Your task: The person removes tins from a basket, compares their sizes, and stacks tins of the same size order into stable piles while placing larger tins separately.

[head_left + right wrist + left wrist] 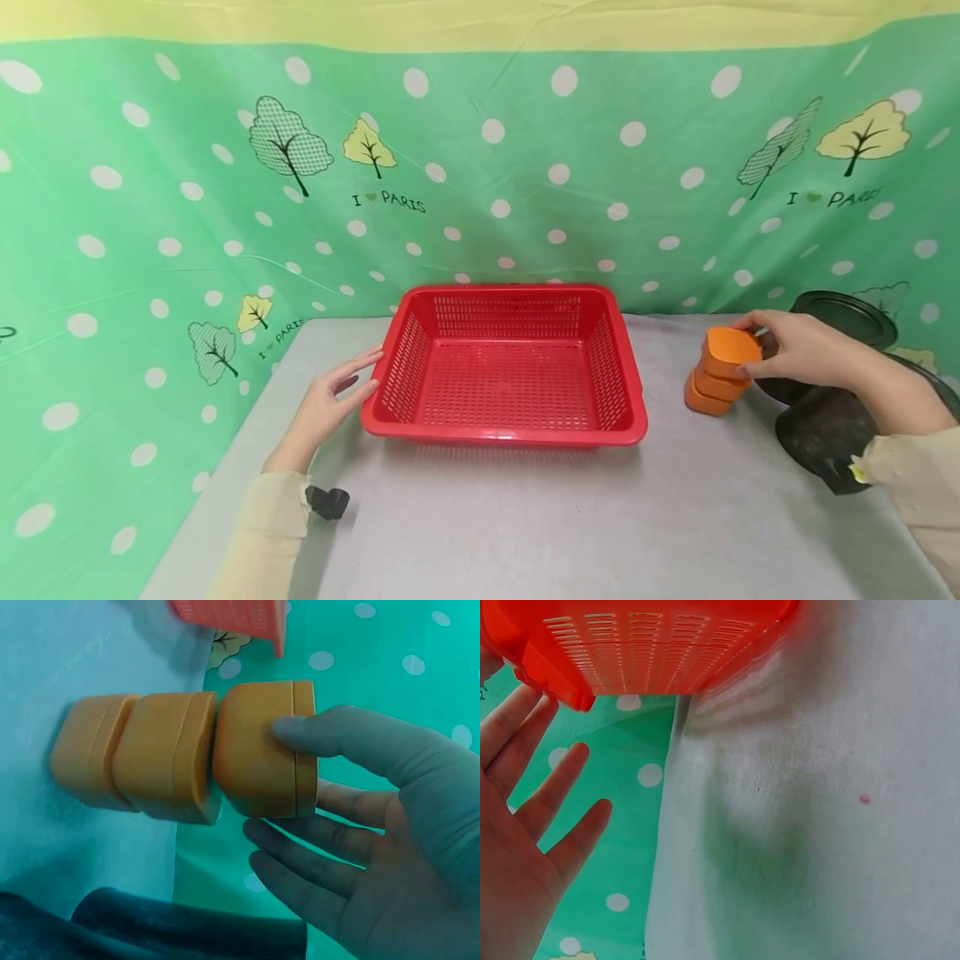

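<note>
A red plastic basket (502, 437) with slotted walls sits on the table. Beside its left rim is my left hand (333, 400), fingers extended; in the left wrist view the fingertips (544, 705) meet or nearly meet the basket's edge. To the right of the basket stands a stack of three small orange lidded containers. My right hand (802, 350) pinches the top orange container (259, 750) between thumb and fingers. Below it are the middle orange container (154, 750) and the bottom orange container (82, 750). Whether the top one has parted from the stack, I cannot tell.
Black vessels, among them a dark pot (825, 433) and a round black piece (851, 312), lie at the right, partly behind my right arm. A grey-white cloth (510, 525) covers the table. Behind hangs a green dotted curtain (525, 167).
</note>
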Action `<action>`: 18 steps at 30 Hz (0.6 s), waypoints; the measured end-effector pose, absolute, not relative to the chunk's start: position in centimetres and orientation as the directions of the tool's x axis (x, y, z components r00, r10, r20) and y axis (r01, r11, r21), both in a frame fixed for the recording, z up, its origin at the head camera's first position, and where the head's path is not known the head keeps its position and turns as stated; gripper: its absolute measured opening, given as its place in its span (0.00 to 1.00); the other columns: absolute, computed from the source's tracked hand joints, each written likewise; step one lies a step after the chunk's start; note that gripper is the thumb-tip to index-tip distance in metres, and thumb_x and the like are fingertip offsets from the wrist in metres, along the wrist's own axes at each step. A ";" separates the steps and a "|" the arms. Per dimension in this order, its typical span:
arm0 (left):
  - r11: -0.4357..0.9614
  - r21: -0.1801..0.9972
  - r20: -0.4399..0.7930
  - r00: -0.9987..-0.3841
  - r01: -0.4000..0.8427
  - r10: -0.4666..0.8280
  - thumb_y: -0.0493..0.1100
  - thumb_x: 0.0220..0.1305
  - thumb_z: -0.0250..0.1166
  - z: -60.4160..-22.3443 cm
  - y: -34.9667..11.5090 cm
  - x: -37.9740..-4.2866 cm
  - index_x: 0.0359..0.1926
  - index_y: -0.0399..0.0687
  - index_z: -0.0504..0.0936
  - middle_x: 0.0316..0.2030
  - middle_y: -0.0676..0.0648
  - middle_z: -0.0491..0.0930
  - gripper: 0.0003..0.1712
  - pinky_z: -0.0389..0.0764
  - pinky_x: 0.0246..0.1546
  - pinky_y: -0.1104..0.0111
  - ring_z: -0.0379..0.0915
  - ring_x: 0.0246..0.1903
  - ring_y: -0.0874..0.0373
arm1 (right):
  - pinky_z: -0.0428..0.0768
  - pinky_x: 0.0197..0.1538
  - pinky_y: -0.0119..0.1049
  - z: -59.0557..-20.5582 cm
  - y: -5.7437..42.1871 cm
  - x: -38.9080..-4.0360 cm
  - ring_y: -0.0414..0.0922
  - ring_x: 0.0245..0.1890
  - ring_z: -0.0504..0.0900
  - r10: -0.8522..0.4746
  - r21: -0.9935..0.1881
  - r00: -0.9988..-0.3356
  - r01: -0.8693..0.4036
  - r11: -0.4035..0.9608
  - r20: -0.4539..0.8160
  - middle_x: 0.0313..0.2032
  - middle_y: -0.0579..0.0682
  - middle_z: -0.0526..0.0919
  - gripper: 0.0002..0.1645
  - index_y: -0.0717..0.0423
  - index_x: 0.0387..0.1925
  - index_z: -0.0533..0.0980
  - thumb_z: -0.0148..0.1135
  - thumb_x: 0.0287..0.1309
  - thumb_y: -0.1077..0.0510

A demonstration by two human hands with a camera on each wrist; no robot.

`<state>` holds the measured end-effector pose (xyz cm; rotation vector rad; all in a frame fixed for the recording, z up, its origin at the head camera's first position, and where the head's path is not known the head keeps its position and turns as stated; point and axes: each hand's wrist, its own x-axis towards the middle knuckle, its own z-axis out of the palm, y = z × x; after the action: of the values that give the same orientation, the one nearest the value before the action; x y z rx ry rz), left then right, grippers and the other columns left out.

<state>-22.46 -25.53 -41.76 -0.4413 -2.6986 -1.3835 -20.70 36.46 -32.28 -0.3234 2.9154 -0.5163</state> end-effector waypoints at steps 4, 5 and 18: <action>0.543 0.789 0.200 -0.956 0.286 0.214 0.49 0.68 0.65 -41.7 -25.5 -22.3 0.68 0.58 0.74 0.71 0.51 0.69 0.28 0.67 0.70 0.44 0.58 0.74 0.48 | 0.85 0.43 0.54 -32.6 36.7 -20.6 0.56 0.43 0.85 -0.244 -0.361 -0.960 -0.182 0.915 -0.135 0.48 0.67 0.82 0.44 0.73 0.58 0.70 0.75 0.51 0.46; 0.543 0.790 0.199 -0.957 0.284 0.212 0.49 0.68 0.65 -41.7 -25.5 -22.2 0.68 0.58 0.74 0.71 0.51 0.69 0.28 0.68 0.70 0.44 0.59 0.74 0.49 | 0.85 0.43 0.53 -32.6 36.8 -20.6 0.56 0.42 0.85 -0.244 -0.360 -0.960 -0.180 0.915 -0.139 0.48 0.67 0.82 0.45 0.73 0.59 0.69 0.75 0.51 0.46; 0.787 0.572 0.078 -0.970 0.232 0.229 0.63 0.65 0.64 -36.6 -23.5 -23.3 0.71 0.59 0.69 0.73 0.50 0.66 0.37 0.64 0.69 0.37 0.57 0.75 0.44 | 0.67 0.60 0.71 -30.2 34.4 -20.0 0.68 0.66 0.63 -0.211 -0.319 -0.968 -0.244 0.916 0.134 0.70 0.70 0.61 0.50 0.64 0.70 0.62 0.70 0.56 0.42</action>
<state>-23.29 -23.55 -36.65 -0.3829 -2.9655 -0.9494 -19.99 34.44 -30.17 -0.3771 3.1696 -0.5478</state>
